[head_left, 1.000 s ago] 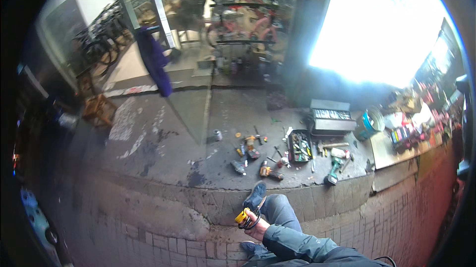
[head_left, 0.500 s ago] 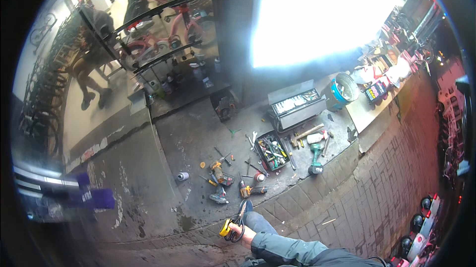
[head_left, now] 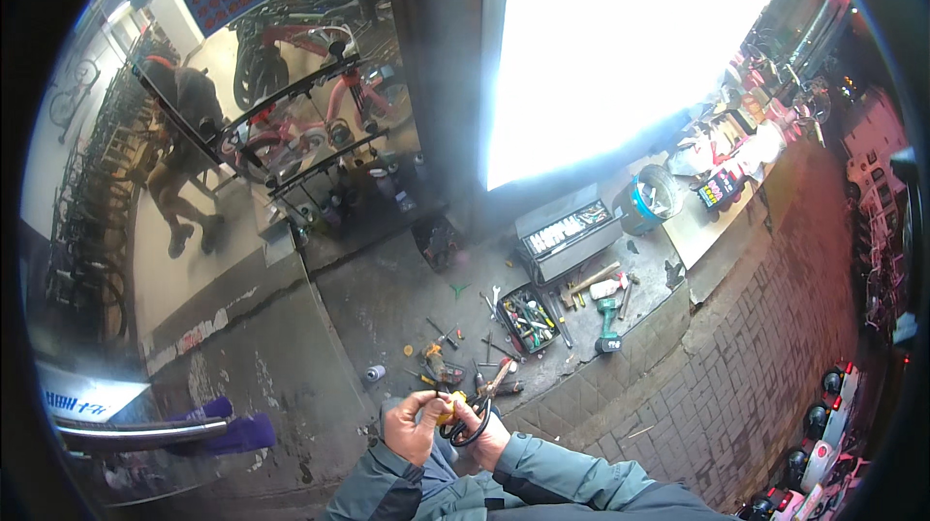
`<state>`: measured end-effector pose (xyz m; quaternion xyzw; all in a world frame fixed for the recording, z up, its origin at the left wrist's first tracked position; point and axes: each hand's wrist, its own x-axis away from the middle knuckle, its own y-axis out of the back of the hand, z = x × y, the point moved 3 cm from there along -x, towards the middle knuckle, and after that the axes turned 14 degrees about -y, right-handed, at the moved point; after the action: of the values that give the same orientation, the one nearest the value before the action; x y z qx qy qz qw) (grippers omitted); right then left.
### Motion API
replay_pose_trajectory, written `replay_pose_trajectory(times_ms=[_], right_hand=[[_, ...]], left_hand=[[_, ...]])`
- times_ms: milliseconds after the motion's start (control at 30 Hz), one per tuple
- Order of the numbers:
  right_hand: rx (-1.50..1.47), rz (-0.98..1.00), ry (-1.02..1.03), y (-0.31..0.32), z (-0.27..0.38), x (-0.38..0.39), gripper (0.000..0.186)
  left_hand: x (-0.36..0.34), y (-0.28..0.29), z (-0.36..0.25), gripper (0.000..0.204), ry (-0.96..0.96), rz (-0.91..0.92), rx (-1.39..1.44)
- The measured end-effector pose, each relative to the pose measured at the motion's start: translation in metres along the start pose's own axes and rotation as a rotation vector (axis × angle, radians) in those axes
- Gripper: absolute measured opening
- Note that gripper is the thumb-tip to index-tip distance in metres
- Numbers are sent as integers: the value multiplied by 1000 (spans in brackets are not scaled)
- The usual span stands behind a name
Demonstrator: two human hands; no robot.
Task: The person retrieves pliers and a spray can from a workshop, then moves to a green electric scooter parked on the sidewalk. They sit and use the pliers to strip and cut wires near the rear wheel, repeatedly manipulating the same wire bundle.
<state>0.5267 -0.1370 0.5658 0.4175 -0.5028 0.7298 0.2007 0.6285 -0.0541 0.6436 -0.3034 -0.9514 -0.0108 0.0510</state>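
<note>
Both of my hands meet low in the view, in front of my body. My right hand [head_left: 486, 436] is closed around a small yellow object [head_left: 447, 416] with a looped black cable [head_left: 453, 438] hanging from it. Pinching at the same yellow piece from the other side is my left hand [head_left: 411, 432], thumb and fingers together. Fingers hide part of the object, so its exact kind does not show. Just beyond my hands, an orange-and-black power drill [head_left: 438, 366] lies on the ground, with another tool partly covered by my fingers.
An open grey toolbox [head_left: 572, 245] stands behind a black tray [head_left: 529, 320] of hand tools. A green cordless drill [head_left: 607, 325], a hammer [head_left: 593, 279] and a blue bucket [head_left: 647, 201] lie to the right. A spray can [head_left: 375, 373] is at left. Someone stands behind glass [head_left: 184, 153].
My left hand has come into view and meets the yellow object. My right hand has lifted slightly toward the tools. The head view has shifted, showing more of the shop and a sign.
</note>
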Motion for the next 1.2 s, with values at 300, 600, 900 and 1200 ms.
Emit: replay_pose_trajectory(times_ms=[300, 600, 900, 1200], right_hand=[[392, 44, 454, -78, 119, 18, 37], [484, -201, 412, -207, 216, -52, 21], [633, -464, 575, -254, 232, -123, 16], [989, -686, 784, -234, 253, -162, 26]], left_hand=[[-89, 49, -21, 22, -95, 249, -17], [-252, 121, -17, 26, 60, 609, 159], [-310, 168, -18, 19, -403, 327, -460], [-437, 252, 55, 9, -210, -157, 20]])
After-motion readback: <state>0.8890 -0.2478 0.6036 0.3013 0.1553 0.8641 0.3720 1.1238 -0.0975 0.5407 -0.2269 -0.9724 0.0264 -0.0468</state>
